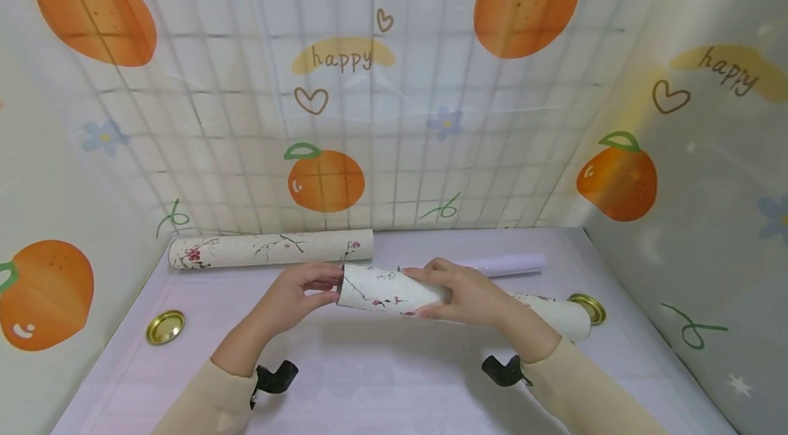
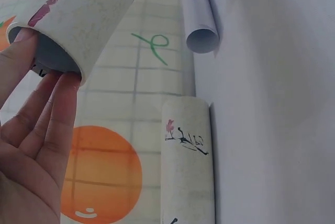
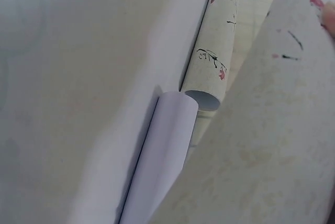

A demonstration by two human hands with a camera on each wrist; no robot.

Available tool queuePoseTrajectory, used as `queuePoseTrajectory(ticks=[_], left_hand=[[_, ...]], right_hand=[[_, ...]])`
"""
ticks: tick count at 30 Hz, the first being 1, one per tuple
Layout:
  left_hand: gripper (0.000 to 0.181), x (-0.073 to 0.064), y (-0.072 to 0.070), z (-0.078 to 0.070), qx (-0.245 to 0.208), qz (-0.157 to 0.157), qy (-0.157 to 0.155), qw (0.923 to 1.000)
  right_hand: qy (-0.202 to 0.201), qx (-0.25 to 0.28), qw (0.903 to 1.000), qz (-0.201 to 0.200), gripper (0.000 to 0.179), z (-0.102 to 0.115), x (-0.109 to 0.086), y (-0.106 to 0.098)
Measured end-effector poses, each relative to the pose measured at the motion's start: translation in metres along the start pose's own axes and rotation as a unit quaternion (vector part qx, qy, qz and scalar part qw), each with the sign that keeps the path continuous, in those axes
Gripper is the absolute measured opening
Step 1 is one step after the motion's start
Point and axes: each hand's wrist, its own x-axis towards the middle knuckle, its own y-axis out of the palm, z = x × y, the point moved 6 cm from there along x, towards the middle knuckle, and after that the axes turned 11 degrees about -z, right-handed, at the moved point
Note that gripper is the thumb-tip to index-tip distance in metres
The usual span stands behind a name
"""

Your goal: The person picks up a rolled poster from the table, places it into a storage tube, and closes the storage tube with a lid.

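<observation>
My right hand (image 1: 470,291) grips a white cardboard tube (image 1: 378,288) with a printed plum-blossom pattern around its middle, thumb on the near side. The tube lies crosswise above the table, its right part behind my right forearm. At its open left end is my left hand (image 1: 301,291). In the left wrist view the thumb (image 2: 23,43) and fingertips (image 2: 68,77) hold opposite sides of the rim, and the hollow inside looks grey. From the right wrist, the tube's pale side fills the lower right, with one fingertip at the edge.
A second blossom-patterned tube (image 1: 265,250) lies along the back wall. Right of it lies a pale lilac roll (image 1: 511,264), partly behind my right hand. One gold round lid (image 1: 165,327) is at the left, another gold lid (image 1: 587,308) beside the held tube's right end. Printed curtains (image 1: 406,168) enclose the table.
</observation>
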Motion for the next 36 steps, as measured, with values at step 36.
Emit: queuePoseTrajectory(ticks=[36], left_hand=[[0.031,-0.030,-0.062,0.023,0.107,-0.080,-0.005,0.9910]], right_hand=[[-0.014,-0.013,0.9996,-0.019,0.069,-0.003,-0.005,-0.004]])
